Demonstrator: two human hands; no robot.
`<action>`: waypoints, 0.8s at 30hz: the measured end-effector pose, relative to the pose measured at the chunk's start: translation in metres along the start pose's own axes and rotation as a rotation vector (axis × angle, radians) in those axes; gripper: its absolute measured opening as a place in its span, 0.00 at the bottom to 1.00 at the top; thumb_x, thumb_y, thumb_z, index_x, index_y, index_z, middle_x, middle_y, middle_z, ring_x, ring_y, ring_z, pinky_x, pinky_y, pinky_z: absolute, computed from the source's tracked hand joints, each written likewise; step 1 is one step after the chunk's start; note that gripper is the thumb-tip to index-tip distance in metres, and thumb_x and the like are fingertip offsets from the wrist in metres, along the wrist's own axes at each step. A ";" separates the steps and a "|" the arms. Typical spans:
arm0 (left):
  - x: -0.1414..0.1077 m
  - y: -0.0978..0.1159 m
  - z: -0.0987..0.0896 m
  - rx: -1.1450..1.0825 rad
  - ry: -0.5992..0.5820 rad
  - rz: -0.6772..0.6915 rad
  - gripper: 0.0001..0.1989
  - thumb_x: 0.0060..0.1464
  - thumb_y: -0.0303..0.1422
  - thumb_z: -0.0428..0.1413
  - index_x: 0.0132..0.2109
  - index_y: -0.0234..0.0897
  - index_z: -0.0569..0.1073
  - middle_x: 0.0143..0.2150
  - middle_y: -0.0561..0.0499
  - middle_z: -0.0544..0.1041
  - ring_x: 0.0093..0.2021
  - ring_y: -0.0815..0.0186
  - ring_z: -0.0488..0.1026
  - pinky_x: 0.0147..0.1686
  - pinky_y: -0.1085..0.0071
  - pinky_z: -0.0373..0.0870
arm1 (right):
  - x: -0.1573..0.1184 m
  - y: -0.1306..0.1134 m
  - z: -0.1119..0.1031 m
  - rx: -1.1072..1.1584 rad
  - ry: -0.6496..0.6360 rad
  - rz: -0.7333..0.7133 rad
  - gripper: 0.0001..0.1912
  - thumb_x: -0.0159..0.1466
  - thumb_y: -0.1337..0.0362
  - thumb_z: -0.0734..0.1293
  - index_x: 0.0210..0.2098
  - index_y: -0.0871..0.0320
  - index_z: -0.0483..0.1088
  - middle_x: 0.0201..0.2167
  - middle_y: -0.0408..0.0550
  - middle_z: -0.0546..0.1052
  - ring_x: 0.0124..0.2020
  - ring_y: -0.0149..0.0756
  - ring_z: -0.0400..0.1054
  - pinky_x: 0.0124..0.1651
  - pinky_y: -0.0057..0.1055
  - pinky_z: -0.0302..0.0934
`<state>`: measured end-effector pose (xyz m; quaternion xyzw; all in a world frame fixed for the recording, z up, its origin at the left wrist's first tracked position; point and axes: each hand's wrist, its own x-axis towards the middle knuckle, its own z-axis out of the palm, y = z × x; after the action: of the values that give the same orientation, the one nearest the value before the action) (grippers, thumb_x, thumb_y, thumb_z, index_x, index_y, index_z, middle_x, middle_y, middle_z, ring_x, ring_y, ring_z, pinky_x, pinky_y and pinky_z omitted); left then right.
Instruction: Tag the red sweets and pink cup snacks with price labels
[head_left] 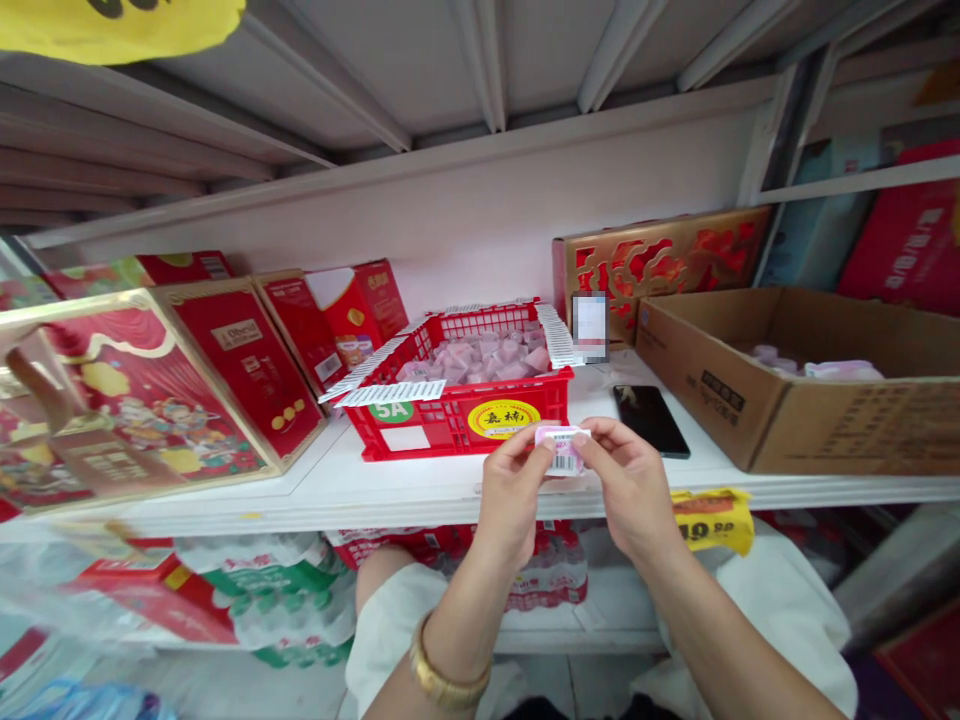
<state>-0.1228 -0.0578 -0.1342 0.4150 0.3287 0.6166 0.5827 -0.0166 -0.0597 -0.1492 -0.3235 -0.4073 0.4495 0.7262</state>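
In front of the red plastic crate [450, 432], my left hand [516, 485] and my right hand [628, 480] pinch a small pink-and-white packet [562, 462] between them. Both thumbs press on its face, where a white barcode label shows. Many small, pale pink wrapped pieces [487, 358] fill the crate. Barcode label strips [394, 393] hang along the crate's rim on several sides. Right of the crate, a black phone [651, 420] lies flat on the white shelf [315, 487].
An open cardboard box [847, 425] at the right holds a few small pale items. Red and gold gift boxes [247, 340] stand at the left, another [667, 260] at the back. A yellow price tag [712, 520] hangs from the shelf edge; bottle packs [277, 590] sit below.
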 end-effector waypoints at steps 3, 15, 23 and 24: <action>0.000 -0.003 0.009 -0.004 -0.017 -0.004 0.13 0.44 0.36 0.65 0.39 0.34 0.80 0.33 0.49 0.80 0.32 0.66 0.75 0.36 0.70 0.72 | 0.001 -0.004 -0.009 0.018 0.027 -0.014 0.13 0.56 0.54 0.72 0.31 0.57 0.74 0.25 0.42 0.72 0.27 0.30 0.63 0.32 0.27 0.59; 0.002 -0.014 0.030 0.136 -0.118 0.027 0.15 0.49 0.38 0.63 0.44 0.38 0.81 0.40 0.47 0.81 0.39 0.62 0.76 0.40 0.68 0.72 | 0.001 -0.021 -0.038 -0.163 0.045 -0.113 0.13 0.55 0.55 0.73 0.32 0.57 0.71 0.25 0.41 0.71 0.28 0.30 0.64 0.32 0.27 0.61; 0.062 0.001 0.156 0.307 -0.554 0.325 0.14 0.55 0.34 0.57 0.48 0.39 0.80 0.40 0.47 0.81 0.40 0.61 0.75 0.45 0.66 0.69 | 0.057 -0.132 -0.095 -0.483 0.309 -0.526 0.11 0.54 0.58 0.73 0.31 0.57 0.72 0.27 0.44 0.73 0.27 0.32 0.66 0.33 0.32 0.62; 0.071 -0.002 0.176 0.295 -0.589 0.296 0.16 0.55 0.34 0.57 0.50 0.38 0.79 0.40 0.46 0.81 0.40 0.60 0.75 0.46 0.65 0.68 | 0.069 -0.145 -0.105 -0.532 0.351 -0.512 0.10 0.55 0.59 0.72 0.32 0.57 0.72 0.27 0.46 0.74 0.26 0.32 0.66 0.32 0.33 0.61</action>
<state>0.0367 -0.0011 -0.0492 0.6975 0.1682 0.4943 0.4907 0.1505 -0.0636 -0.0548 -0.4598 -0.4467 0.0713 0.7642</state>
